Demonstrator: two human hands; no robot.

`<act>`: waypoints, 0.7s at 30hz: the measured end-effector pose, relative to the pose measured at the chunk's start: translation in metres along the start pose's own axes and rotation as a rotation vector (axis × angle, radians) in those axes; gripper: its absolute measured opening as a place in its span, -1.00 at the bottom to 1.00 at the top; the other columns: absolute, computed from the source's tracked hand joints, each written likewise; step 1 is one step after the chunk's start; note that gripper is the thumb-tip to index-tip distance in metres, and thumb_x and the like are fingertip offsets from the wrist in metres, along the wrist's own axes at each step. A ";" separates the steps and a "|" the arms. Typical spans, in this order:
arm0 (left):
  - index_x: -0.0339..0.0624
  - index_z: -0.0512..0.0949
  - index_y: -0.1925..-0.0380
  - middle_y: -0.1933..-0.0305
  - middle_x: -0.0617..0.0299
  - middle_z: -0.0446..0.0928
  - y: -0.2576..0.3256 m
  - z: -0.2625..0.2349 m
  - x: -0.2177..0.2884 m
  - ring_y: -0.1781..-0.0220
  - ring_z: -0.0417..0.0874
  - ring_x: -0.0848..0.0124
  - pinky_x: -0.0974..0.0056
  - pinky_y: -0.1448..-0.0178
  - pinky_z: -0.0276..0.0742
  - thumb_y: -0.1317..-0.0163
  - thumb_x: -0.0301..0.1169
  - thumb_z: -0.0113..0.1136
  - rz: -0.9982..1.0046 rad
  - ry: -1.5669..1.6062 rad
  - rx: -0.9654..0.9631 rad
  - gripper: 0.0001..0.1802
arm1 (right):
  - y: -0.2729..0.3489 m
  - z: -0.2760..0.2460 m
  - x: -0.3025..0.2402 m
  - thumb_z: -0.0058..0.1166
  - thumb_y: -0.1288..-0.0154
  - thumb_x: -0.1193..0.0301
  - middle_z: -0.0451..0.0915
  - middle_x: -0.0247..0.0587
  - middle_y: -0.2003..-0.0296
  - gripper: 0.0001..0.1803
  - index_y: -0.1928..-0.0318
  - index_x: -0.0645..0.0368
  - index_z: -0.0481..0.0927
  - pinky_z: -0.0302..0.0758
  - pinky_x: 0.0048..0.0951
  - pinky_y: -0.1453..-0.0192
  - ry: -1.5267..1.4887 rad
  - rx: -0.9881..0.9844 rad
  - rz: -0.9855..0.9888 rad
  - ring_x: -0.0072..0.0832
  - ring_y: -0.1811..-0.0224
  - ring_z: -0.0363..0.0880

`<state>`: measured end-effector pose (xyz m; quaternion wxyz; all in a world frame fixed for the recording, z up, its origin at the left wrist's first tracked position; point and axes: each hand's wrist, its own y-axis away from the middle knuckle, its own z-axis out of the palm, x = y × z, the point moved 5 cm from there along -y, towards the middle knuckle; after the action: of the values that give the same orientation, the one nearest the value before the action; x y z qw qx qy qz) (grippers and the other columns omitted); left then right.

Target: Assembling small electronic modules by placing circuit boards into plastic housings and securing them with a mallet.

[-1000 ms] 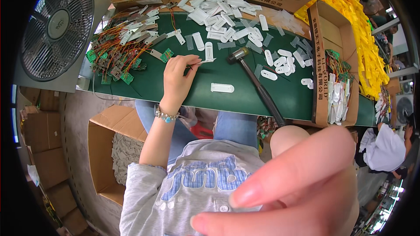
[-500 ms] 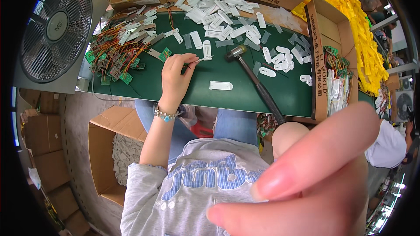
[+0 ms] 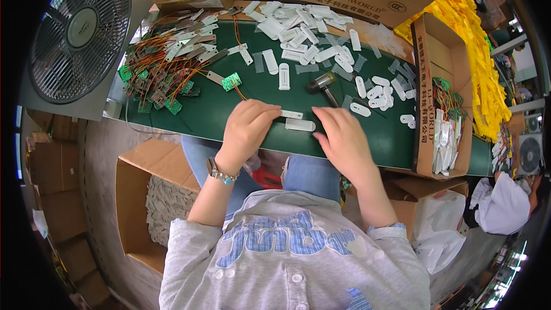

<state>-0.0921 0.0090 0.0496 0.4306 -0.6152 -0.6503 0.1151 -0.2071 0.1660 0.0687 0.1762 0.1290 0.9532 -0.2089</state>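
My left hand, fingers pinched, grips the left end of a narrow pale strip with small holes. Red and yellow wires run from that hand to a small green circuit board. Just below the strip lies a white oblong plastic casing, flat on the green tabletop. At the casing's right end my right hand has thumb and forefinger spread apart; whether they touch it I cannot tell. Another white casing lies farther back. Beyond my right hand rests a black-handled mallet, its handle partly hidden.
Wired strips and circuit boards are heaped at left beside a large fan. White casings pile up at the back, with smaller white covers at right. A cardboard box stands on the right edge.
My right hand has come from close before the camera down to the table. My left hand has brought the strip nearer, beside the front casing. The view has shifted slightly.
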 end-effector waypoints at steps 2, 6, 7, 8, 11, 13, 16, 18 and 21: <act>-0.20 0.64 0.28 0.24 0.23 0.66 0.003 0.002 0.005 0.21 0.66 0.22 0.15 0.14 0.58 0.05 -0.64 0.31 0.036 0.001 -0.052 -0.74 | 0.012 0.019 0.009 0.24 -0.11 0.57 0.62 -0.18 0.09 -0.52 -0.11 0.21 0.55 0.45 -0.22 -0.03 -0.029 0.047 0.056 -0.21 -0.02 0.55; -0.19 0.64 0.28 0.21 0.25 0.63 0.007 0.010 0.015 0.18 0.65 0.25 0.15 0.11 0.57 0.12 -0.52 0.27 0.081 -0.016 -0.133 -0.71 | 0.015 0.036 0.006 0.29 -0.12 0.55 0.60 -0.18 0.07 -0.39 -0.24 0.21 0.48 0.41 -0.17 -0.04 -0.108 0.110 0.028 -0.21 -0.04 0.53; -0.19 0.64 0.28 0.21 0.25 0.63 0.009 0.009 0.016 0.18 0.65 0.25 0.15 0.11 0.57 0.12 -0.52 0.27 0.077 -0.019 -0.135 -0.71 | 0.015 0.038 0.005 0.28 -0.12 0.55 0.59 -0.20 0.07 -0.40 -0.23 0.21 0.49 0.41 -0.16 -0.05 -0.098 0.118 0.013 -0.21 -0.02 0.53; -0.20 0.64 0.27 0.18 0.25 0.62 0.010 0.011 0.017 0.14 0.64 0.27 0.18 0.07 0.57 0.06 -0.49 0.24 0.070 -0.035 -0.178 -0.73 | 0.014 0.039 0.006 0.28 -0.12 0.55 0.59 -0.20 0.07 -0.40 -0.23 0.21 0.49 0.41 -0.16 -0.05 -0.097 0.117 0.015 -0.21 -0.02 0.53; -0.20 0.65 0.24 0.13 0.26 0.63 0.011 0.010 0.016 0.07 0.63 0.28 0.18 0.00 0.56 0.02 -0.46 0.20 0.050 -0.048 -0.256 -0.72 | 0.014 0.039 0.007 0.27 -0.13 0.56 0.59 -0.25 0.08 -0.44 -0.21 0.19 0.52 0.41 -0.19 -0.04 -0.098 0.104 0.025 -0.25 0.00 0.54; -0.20 0.66 0.22 0.11 0.26 0.64 0.012 0.009 0.017 0.05 0.64 0.27 0.17 -0.01 0.57 0.02 -0.44 0.20 0.036 -0.046 -0.290 -0.70 | 0.012 0.036 0.003 0.25 -0.11 0.58 0.59 -0.28 0.11 -0.50 -0.13 0.12 0.60 0.41 -0.21 -0.02 -0.063 0.111 0.005 -0.27 0.02 0.54; -0.20 0.67 0.17 0.05 0.26 0.64 0.014 0.007 0.017 0.02 0.63 0.28 0.18 -0.05 0.57 0.01 -0.44 0.20 0.020 -0.058 -0.311 -0.66 | 0.012 0.035 0.000 0.24 -0.06 0.61 0.58 -0.27 0.11 -0.54 -0.04 0.06 0.68 0.42 -0.21 0.00 -0.031 0.109 -0.024 -0.28 0.04 0.55; -0.20 0.67 0.14 0.03 0.27 0.65 0.013 0.007 0.019 0.00 0.63 0.28 0.18 -0.06 0.57 0.01 -0.44 0.20 0.052 -0.062 -0.301 -0.64 | 0.013 0.034 -0.001 0.24 -0.03 0.62 0.58 -0.27 0.11 -0.54 -0.01 0.05 0.69 0.43 -0.21 0.00 -0.033 0.112 -0.027 -0.27 0.03 0.55; -0.20 0.67 0.13 0.03 0.27 0.65 0.012 0.009 0.019 0.00 0.64 0.29 0.18 -0.06 0.57 0.01 -0.44 0.20 0.063 -0.064 -0.319 -0.63 | 0.014 0.035 -0.001 0.23 0.00 0.63 0.59 -0.27 0.11 -0.56 0.04 0.06 0.71 0.44 -0.20 0.00 -0.040 0.126 -0.030 -0.27 0.03 0.56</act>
<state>-0.0870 0.0319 0.0440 0.3026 -0.6920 -0.6540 0.0435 -0.1922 0.1626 0.0348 0.1834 0.1211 0.9364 -0.2737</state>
